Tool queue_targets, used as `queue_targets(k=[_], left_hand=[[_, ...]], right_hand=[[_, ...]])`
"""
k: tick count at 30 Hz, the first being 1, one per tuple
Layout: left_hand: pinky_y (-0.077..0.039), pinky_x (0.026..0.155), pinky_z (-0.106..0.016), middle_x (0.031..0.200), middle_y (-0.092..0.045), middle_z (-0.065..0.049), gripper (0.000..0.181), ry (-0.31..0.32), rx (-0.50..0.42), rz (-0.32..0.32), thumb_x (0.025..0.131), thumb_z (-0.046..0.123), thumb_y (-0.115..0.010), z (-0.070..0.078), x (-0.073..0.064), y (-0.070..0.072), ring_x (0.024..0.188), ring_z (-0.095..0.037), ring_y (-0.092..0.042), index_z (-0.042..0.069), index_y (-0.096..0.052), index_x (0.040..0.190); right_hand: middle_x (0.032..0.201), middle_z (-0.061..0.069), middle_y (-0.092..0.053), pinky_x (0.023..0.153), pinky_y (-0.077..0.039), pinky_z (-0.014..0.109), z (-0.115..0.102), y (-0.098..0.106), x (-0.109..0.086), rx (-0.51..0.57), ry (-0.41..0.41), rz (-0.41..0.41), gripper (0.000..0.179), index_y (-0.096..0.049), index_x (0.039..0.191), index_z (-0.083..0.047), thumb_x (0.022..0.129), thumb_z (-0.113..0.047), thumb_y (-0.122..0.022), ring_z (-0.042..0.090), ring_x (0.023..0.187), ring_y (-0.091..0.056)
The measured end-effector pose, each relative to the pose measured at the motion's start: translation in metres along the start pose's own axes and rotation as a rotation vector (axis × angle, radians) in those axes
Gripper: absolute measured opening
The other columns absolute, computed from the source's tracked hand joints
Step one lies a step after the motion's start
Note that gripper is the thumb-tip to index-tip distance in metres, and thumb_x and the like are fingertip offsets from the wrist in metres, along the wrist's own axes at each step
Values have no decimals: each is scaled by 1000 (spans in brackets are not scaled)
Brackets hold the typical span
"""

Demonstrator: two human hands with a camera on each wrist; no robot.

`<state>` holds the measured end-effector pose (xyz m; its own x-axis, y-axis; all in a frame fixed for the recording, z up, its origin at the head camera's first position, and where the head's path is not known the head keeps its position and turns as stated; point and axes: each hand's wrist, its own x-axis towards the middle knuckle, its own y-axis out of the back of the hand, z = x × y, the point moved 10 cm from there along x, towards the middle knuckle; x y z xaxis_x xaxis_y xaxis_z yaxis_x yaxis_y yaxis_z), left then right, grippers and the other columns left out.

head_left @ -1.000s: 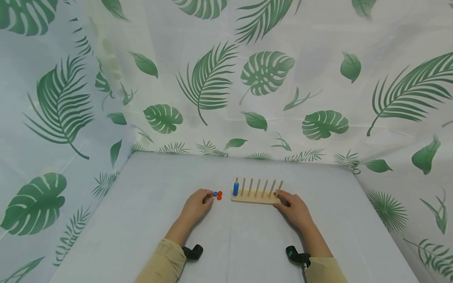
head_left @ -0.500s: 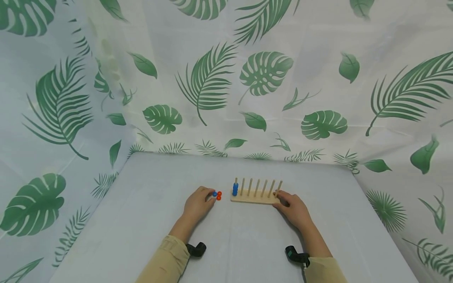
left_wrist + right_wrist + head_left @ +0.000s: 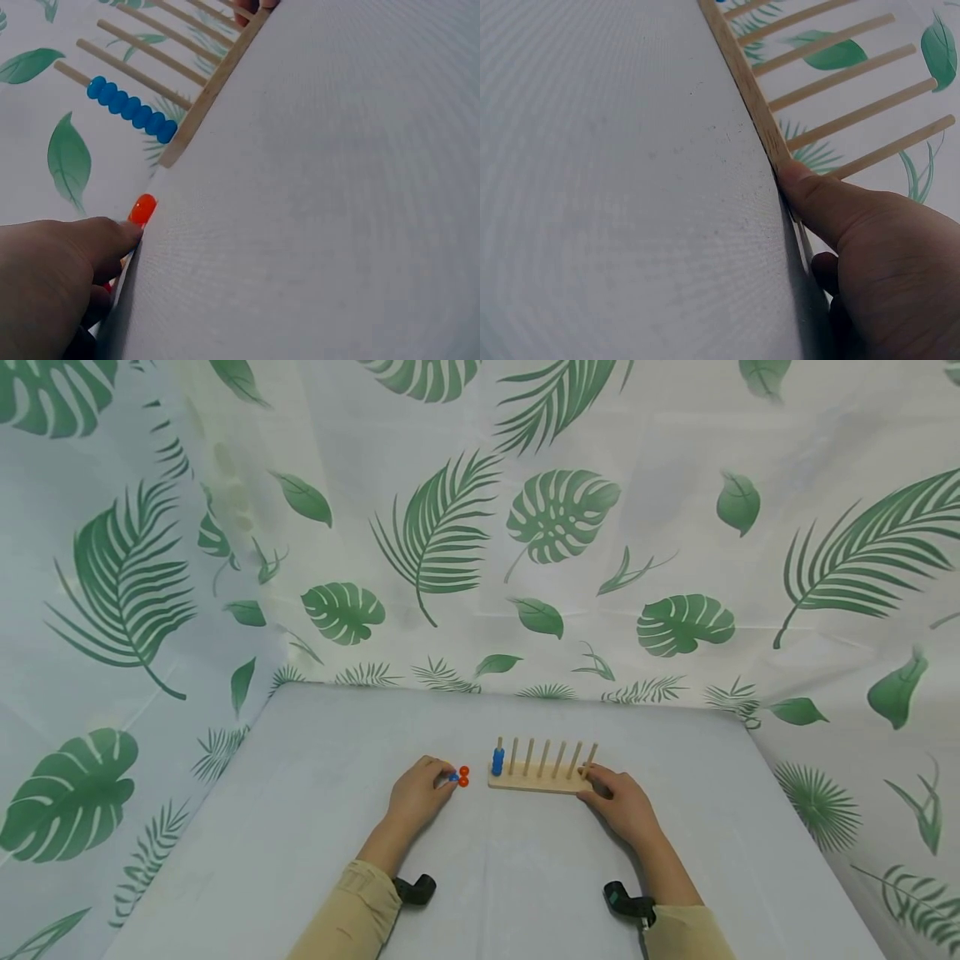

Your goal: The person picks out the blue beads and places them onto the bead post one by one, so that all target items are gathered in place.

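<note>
A wooden peg rack (image 3: 536,778) with a row of upright pegs stands on the table. Several blue beads (image 3: 131,109) are stacked on its leftmost peg; the other pegs are bare. My right hand (image 3: 624,804) grips the right end of the base, thumb on the front edge (image 3: 795,176) and fingers behind. To the left of the rack, my left hand (image 3: 417,791) has thumb and fingertips curled at a loose blue bead (image 3: 453,777), pinching it. Two orange-red beads (image 3: 464,776) lie just right of those fingertips. In the left wrist view the thumb hides the blue bead.
A white cloth covers the table (image 3: 517,877). Leaf-printed sheets (image 3: 450,543) hang behind and at both sides. A black wrist camera (image 3: 416,890) sits at the left wrist, another black camera (image 3: 628,902) at the right.
My left hand has shifted slightly right, and the blue bead at its fingertips has come a little nearer to me. The right hand stays on the rack.
</note>
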<state>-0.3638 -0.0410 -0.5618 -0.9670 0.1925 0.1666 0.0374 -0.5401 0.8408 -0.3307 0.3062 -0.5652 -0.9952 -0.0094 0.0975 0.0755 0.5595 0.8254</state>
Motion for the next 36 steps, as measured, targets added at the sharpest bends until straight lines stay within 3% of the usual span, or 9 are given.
queue_targets(k=[8,13,17,23,29,36], left_hand=[[-50,80,-33,108,-65,5,20,4,-90,-3,92,32,-70,2,-1,4,89,-10,-58,21,-70,108],[-51,84,-35,111,-66,3,21,9,-130,-28,93,30,-68,2,0,8,94,-12,-59,19,-70,111],[-50,80,-34,107,-66,1,21,-3,-156,-41,93,28,-69,6,3,13,87,-12,-57,18,-70,111],[-49,74,-31,102,-67,3,18,-13,-168,-59,94,27,-69,16,10,23,83,-12,-55,19,-69,110],[-49,73,-28,107,-68,6,20,-12,-169,-87,95,32,-67,27,18,34,85,-11,-55,22,-68,112],[-47,71,-27,107,-66,7,23,-64,-171,-89,96,34,-65,51,30,51,85,-12,-53,23,-67,115]], right_hand=[[142,13,-57,101,-43,57,0,-3,1,-17,20,-2,55,-58,138,-13,90,-39,-70,38,119,-57],[142,12,-57,100,-44,57,1,-3,1,-13,12,-3,55,-58,138,-13,90,-39,-70,37,118,-57],[140,13,-58,99,-44,57,1,-4,1,-16,9,-6,56,-59,137,-13,90,-40,-70,36,116,-58],[141,12,-58,102,-43,57,1,-3,2,-12,14,-5,56,-59,138,-13,90,-39,-71,38,120,-57],[140,13,-58,101,-44,58,1,-1,2,-21,20,2,56,-59,137,-13,90,-40,-71,37,118,-58],[139,14,-59,99,-44,57,2,-2,2,-22,15,-5,57,-58,138,-13,90,-42,-71,37,116,-58]])
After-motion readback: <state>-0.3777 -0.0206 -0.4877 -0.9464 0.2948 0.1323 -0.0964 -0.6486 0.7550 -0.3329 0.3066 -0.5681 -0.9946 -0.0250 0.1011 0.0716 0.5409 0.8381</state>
